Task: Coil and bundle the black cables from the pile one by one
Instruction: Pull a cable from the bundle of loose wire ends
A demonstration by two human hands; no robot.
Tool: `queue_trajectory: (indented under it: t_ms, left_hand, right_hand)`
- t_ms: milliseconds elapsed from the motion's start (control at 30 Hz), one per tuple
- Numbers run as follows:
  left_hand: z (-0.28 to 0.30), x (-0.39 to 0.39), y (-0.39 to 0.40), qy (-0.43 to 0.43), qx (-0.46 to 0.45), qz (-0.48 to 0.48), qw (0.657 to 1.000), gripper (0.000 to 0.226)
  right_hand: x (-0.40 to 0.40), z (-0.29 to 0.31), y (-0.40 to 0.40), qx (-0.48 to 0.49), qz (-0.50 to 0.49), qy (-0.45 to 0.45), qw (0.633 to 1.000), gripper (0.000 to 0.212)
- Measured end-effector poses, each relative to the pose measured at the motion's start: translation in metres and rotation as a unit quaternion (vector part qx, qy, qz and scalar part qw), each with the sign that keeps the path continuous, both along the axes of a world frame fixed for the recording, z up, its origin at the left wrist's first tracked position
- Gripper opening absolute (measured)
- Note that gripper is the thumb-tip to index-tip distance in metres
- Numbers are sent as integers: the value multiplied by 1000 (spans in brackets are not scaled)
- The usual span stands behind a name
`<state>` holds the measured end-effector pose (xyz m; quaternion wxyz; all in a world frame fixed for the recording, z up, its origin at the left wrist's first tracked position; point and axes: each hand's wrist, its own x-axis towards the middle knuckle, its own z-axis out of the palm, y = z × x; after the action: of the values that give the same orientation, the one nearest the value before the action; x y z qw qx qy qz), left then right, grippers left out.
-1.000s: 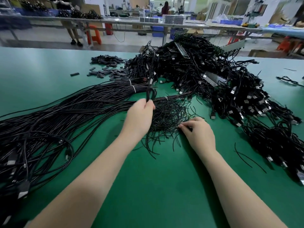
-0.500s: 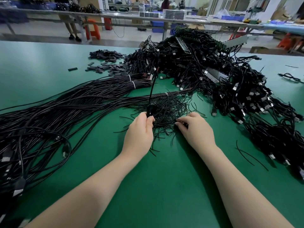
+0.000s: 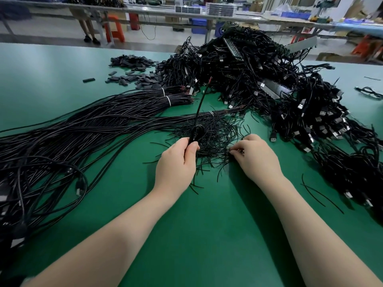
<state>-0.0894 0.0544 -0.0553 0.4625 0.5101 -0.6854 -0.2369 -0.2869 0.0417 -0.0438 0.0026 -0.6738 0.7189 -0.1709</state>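
Green surface heaped with black cables; the left hand pinches a small coiled cable, its tail sticking up; the right hand nips thin ties from a loose scatter beside the big pile

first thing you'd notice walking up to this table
The big heap of black cables with metal plugs, piled at the far right of the green table, and the long straight cables fanning out to the left. In the middle, the left hand pinches a small coiled cable with its tail sticking up, while the right hand picks at a nest of thin ties.
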Motion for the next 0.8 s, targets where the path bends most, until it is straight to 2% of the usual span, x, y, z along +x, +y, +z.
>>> queue_trajectory:
  t_ms: [100, 200, 400, 633, 800]
  left_hand:
    - [-1, 0, 0, 7, 0, -3, 1000, 32]
    - [-3, 0, -1, 9, 5, -5, 1000, 32]
    - [-4, 0, -2, -13, 12, -4, 1000, 35]
    - [-4, -1, 0, -39, 14, 2, 999, 38]
    - [-3, -1, 1, -23, 11, 6, 1000, 35]
  right_hand:
    - [-1, 4, 1, -6, -12, -14, 1000, 15]
    - [-4, 11, 3, -14, -24, 16, 999, 15]
    - [-10, 43, 11, 59, -18, -3, 998, 15]
    - [9, 63, 20, -72, -54, -21, 996, 20]
    - [22, 72, 26, -132, 8, -142, 981, 20]
